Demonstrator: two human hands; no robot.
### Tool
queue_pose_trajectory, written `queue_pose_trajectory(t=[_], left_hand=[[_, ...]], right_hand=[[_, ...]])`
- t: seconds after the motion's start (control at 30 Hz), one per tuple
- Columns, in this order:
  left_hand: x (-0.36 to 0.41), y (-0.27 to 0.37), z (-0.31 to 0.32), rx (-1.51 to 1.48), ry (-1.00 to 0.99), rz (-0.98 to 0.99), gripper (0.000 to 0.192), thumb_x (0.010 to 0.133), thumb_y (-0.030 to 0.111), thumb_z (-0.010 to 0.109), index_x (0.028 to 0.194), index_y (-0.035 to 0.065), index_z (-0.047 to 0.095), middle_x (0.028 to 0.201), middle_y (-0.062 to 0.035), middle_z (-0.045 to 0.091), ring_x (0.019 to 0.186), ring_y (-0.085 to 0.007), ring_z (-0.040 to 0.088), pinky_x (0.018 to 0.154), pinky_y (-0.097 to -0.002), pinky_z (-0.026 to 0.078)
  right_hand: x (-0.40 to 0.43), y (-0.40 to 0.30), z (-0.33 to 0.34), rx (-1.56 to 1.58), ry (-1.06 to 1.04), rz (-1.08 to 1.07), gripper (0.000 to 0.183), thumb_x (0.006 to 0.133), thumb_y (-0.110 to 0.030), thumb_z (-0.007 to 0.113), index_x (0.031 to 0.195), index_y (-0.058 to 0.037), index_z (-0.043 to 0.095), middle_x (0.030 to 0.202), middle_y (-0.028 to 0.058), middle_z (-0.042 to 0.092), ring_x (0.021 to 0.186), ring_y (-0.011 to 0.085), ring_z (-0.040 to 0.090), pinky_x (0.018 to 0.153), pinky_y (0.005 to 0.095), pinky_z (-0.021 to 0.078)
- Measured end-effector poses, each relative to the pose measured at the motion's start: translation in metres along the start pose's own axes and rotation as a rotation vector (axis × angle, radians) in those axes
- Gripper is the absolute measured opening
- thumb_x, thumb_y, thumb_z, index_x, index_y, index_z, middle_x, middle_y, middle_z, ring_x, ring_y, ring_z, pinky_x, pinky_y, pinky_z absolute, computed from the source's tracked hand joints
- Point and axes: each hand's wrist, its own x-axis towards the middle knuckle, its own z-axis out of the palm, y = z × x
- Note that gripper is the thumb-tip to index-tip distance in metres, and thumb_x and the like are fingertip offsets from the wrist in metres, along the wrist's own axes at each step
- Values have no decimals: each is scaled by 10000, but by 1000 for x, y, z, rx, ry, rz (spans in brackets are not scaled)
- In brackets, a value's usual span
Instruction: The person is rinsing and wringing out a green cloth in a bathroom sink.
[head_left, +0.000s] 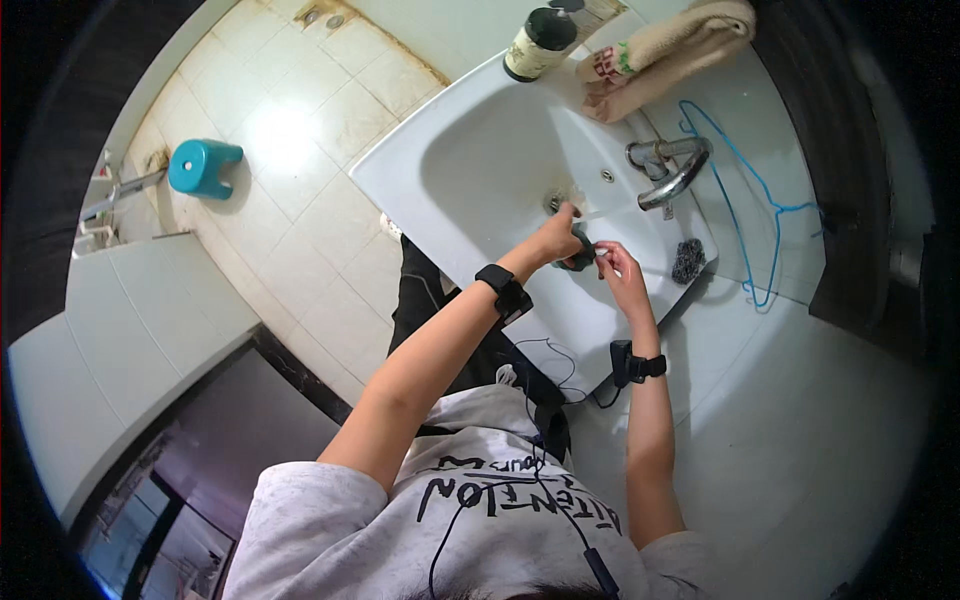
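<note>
Over the white ceramic washbasin (480, 157), both my hands are on a small dark green, ring-shaped thing (584, 251), too small to name. My left hand (555, 238) holds its left side, close to the drain (555, 201). My right hand (619, 271) pinches its right end between thumb and fingers. From the chrome faucet (667, 169), a thin stream of water (604, 214) seems to run towards my left hand. Parts of the green thing are hidden behind my fingers.
A dark-capped bottle (538, 45) and a folded beige towel (667, 56) are at the basin's back. A wire scourer (688, 261) sits on its right rim, with a blue clothes hanger (765, 202) beyond. A teal plastic stool (199, 169) stands on the tiled floor.
</note>
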Motion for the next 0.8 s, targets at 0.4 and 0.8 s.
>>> queue_pose_trajectory(t=[0.4,0.8], left_hand=[[-31,18,36,283,-249,372,317,662,167,649,896,18,498,805,-79,549,735,-152,519,622,-278,440],[15,16,9,809,-183,179,392,596,394,646,815,70,628,713,-127,599,657,-289,569,589,-346,444]], right_hand=[[-64,-30,9,12,294,-208,408,616,55,557,996,-17,429,887,79,544,801,150,529,712,258,407],[-30,18,-7,731,403,79,287,725,-113,471,993,-15,508,860,19,527,777,111,485,708,245,381]])
